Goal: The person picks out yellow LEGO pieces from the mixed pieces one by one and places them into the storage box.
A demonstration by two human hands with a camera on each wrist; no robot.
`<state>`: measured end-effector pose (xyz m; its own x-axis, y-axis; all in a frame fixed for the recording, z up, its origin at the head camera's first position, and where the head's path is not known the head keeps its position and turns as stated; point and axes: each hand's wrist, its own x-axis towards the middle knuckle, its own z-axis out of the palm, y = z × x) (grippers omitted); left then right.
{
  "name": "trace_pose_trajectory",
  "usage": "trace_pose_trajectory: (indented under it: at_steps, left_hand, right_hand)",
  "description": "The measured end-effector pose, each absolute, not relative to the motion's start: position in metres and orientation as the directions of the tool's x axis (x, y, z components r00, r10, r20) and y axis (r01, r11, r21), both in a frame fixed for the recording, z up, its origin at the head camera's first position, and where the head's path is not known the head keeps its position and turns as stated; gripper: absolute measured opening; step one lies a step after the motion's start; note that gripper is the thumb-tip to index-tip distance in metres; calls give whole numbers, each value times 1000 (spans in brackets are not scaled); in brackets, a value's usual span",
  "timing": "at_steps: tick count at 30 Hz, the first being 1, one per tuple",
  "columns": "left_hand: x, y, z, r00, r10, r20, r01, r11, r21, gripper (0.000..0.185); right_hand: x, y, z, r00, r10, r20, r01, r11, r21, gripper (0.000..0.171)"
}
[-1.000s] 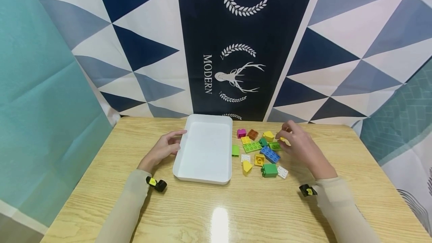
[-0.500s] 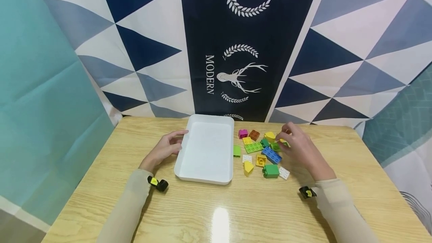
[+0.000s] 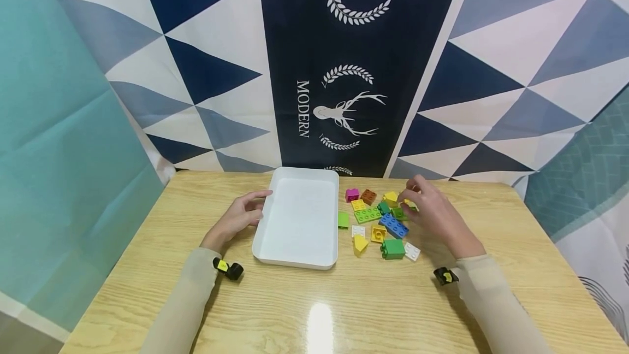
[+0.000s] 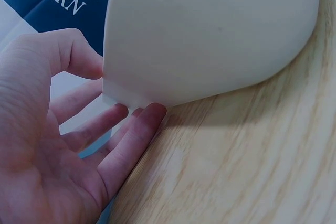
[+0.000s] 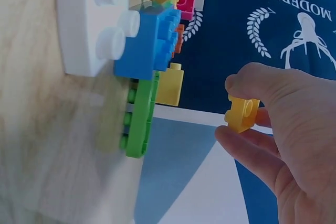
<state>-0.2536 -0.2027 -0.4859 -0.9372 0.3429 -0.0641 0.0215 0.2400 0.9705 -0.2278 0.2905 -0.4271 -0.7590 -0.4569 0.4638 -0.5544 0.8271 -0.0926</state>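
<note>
- The right hand [image 3: 434, 213] pinches a small yellow brick [image 5: 241, 114] between thumb and fingers, at the far right edge of the brick pile [image 3: 380, 220].
- The left hand [image 3: 238, 217] lies relaxed, fingertips touching the left rim of the white tray [image 3: 275, 234].
- The tray sits mid-surface, just left of the bricks.
- The backdrop [image 3: 304, 108] reads "MODERN".
- The wooden surface [image 3: 319, 305] lies bare at its near edge.

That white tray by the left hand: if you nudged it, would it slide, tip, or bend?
The white tray would probably slide rather than tip: it sits low, wide and flat on the glossy wooden table. It looks like stiff moulded plastic, so it likely keeps its shape. With nothing inside, it seems light; the left hand resting against its edge may well steady it.
</note>
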Motion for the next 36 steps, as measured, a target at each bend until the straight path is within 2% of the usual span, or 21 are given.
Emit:
trace_pose_trajectory:
  at_steps: [18, 36]
  left_hand:
    - [-253, -202, -483, -944, 321, -79, 8, 262, 965, 74]
    - [-253, -202, -484, -939, 332, -86, 7, 268, 963, 74]
  right_hand:
    - [-235, 291, -416, -734, -477, 484, -577, 813, -74, 25]
    - [-242, 286, -418, -763, -477, 437, -566, 819, -93, 18]
